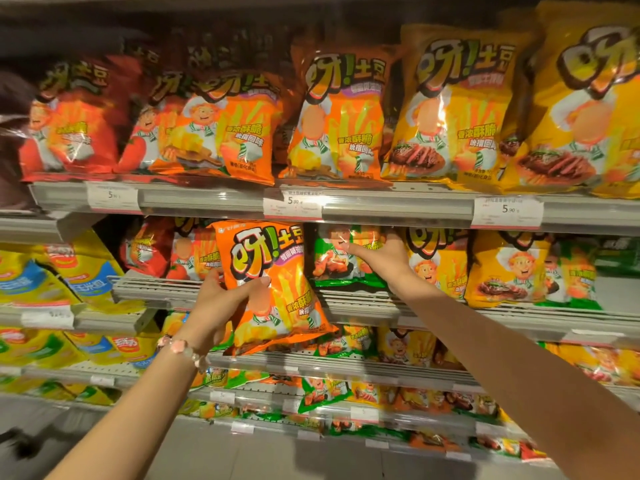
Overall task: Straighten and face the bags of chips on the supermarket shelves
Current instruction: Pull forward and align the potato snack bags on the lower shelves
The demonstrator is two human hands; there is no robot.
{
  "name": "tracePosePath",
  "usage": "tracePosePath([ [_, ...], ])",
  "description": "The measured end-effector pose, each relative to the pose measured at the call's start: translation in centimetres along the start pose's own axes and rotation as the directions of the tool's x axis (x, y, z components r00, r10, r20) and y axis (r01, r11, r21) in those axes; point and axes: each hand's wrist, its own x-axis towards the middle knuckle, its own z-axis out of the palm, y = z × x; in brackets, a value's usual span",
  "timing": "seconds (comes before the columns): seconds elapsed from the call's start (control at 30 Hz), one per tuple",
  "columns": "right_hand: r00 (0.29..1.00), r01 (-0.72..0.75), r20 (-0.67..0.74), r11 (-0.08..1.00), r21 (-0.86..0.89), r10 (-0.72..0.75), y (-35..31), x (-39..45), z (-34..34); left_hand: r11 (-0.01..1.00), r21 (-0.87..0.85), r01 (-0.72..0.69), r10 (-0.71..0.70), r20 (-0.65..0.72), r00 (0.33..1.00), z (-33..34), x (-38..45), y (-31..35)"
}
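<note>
Head view caught 2 bare arms reaching up from the bottom of the frame, nearest the lens, a pink beaded bracelet on the left wrist. The left hand gripped an orange chip bag by its left edge, thumb pressed across the front, fingers wrapped behind; the bag hung clear of the shelving, face out but tilted, top corner leaning left. Further in, the right hand reached to the second shelf, thumb stretched across a green chip bag while the other fingers curled round its right edge, though how firm the grip was I could not tell. Beyond that stood the top shelf, its price tag reading 5.90, with a row of orange bags matching the held one, beside yellow bags on the right and red bags on the left. My read: this was a sorting step, a stray orange bag pulled out of the wrong row. The next move would call for lifting it to its matching row above, standing it upright, label forward, while the right hand squared the green one.
</note>
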Motion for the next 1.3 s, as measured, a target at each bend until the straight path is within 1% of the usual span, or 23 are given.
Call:
tracePosePath([
  [0.1,0.998,0.06,0.011,0.997,-0.057,-0.06,0.2,-1.6,-0.7,1.0,0.02,-0.003,0.003,-0.012,1.0,0.0,-0.5,0.3],
  [0.23,0.995,0.097,0.005,0.991,-0.095,-0.097,1.2,-4.5,-2.3,0.999,0.037,-0.016,0.015,0.016,1.0,0.2,-1.1,0.3],
  [0.37,0.989,0.119,-0.073,0.984,-0.134,-0.129,2.3,-7.3,-4.4,0.992,0.095,-0.083,0.078,0.056,0.995,1.1,-1.4,0.7],
  [0.43,0.978,0.145,-0.132,0.98,-0.136,-0.163,3.0,-8.4,-5.5,0.992,0.084,-0.09,0.084,0.069,0.994,1.8,-1.0,1.0],
  [0.5,0.975,0.132,-0.161,0.981,-0.139,-0.155,3.5,-9.1,-6.7,0.995,0.052,-0.082,0.08,0.055,0.995,3.0,-0.4,1.4],
  [0.6,0.976,0.082,-0.187,0.986,-0.148,-0.109,4.1,-9.8,-8.5,0.996,-0.001,-0.089,0.089,0.088,0.992,5.3,0.6,1.9],
  [0.67,0.98,0.059,-0.18,0.99,-0.13,-0.082,4.4,-10.2,-9.6,0.992,0.039,-0.119,0.115,0.095,0.989,6.8,1.3,2.1],
  [0.83,0.953,0.049,-0.289,0.985,-0.163,-0.095,5.3,-10.7,-11.1,0.978,0.107,-0.178,0.169,0.089,0.982,9.5,2.8,2.3],
  [0.93,0.957,0.078,-0.265,0.982,-0.172,-0.122,5.8,-10.9,-11.4,0.984,0.049,-0.171,0.168,0.055,0.984,11.0,3.7,2.6],
  [1.07,0.961,0.085,-0.244,0.98,-0.179,-0.128,6.3,-10.9,-11.0,0.984,0.094,-0.153,0.147,0.073,0.987,13.2,4.7,2.6],
  [1.2,0.973,0.084,-0.196,0.98,-0.181,-0.119,6.2,-10.6,-10.5,0.964,0.144,-0.223,0.217,0.056,0.974,14.3,4.9,1.6],
  [1.27,0.972,0.082,-0.202,0.983,-0.167,-0.116,6.2,-10.5,-10.1,0.953,0.19,-0.238,0.226,0.083,0.971,14.3,4.9,1.0],
  [1.3,0.972,0.078,-0.209,0.984,-0.16,-0.111,6.2,-10.5,-9.9,0.947,0.214,-0.239,0.218,0.119,0.969,14.3,4.9,0.9],
])
